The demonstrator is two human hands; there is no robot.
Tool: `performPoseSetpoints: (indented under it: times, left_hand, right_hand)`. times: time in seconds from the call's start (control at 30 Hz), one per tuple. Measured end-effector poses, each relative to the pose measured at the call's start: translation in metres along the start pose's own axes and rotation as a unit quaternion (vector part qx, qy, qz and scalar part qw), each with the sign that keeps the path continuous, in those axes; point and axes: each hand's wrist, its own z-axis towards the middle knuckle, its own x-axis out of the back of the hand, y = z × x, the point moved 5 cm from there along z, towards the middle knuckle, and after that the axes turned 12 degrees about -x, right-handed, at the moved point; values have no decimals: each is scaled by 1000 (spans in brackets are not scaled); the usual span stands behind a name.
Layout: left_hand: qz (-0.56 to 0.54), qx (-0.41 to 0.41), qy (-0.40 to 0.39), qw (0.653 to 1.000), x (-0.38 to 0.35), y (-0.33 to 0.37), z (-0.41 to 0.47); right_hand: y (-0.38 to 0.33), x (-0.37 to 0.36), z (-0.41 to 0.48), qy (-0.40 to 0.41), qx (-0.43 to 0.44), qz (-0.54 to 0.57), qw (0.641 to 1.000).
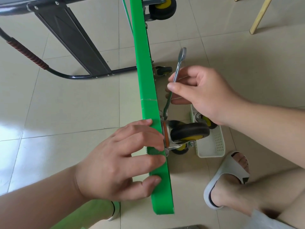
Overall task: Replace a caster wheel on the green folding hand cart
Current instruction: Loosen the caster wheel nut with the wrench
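Standing on edge on the tiled floor, the cart (pixel 148 100) runs as a green strip from the near edge of the scene to the far one, its wheels all pointing right. The caster (pixel 188 133) being worked on sits on the right face of the deck, near the viewer, black tyre with a yellow hub.

The left hand (pixel 118 164) lies flat against the cart's top edge, fingers spread and curled over it just left of the caster, steadying the deck. The right hand (pixel 198 95) is further away and to the right, thumb and fingers pinching the middle of a wrench (pixel 175 80).

What the coming move turns on is the wrench's line: its long axis runs nearly parallel to the deck, one end pointing far and free, the other reaching down toward the caster's mounting plate, just right of the green edge. That lower end seems to sit on a fastener there, though the plate and the deck hide the contact. So the fastener lies near and slightly left of the right hand, and that hand alone can turn it.

A white basket (pixel 214 146) on the floor to the right holds another caster, partly hidden behind the right wrist. Two more wheels (pixel 162 9) show further along the deck. A sandalled foot (pixel 227 179) rests near right.
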Motion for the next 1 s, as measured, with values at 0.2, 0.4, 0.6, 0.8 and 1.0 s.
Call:
performPoseSetpoints:
  times: [0.2, 0.4, 0.6, 0.8, 1.0]
  left_hand:
    - [1, 1, 4, 1000, 0, -1, -1]
    - [1, 3, 5, 1000, 0, -1, -1]
    - [-1, 2, 8, 1000, -1, -1, -2]
    - [-1, -1, 8, 1000, -1, -1, -1]
    - [0, -1, 9, 1000, 0, -1, -1]
  right_hand:
    - [16, 1, 33, 23, -91, 33, 995]
    - [24, -7, 42, 16, -138, 39, 990]
    - [30, -19, 43, -6, -177, 50, 983]
    - [26, -24, 40, -15, -178, 51, 983]
    - [8, -23, 26, -46, -116, 46, 991]
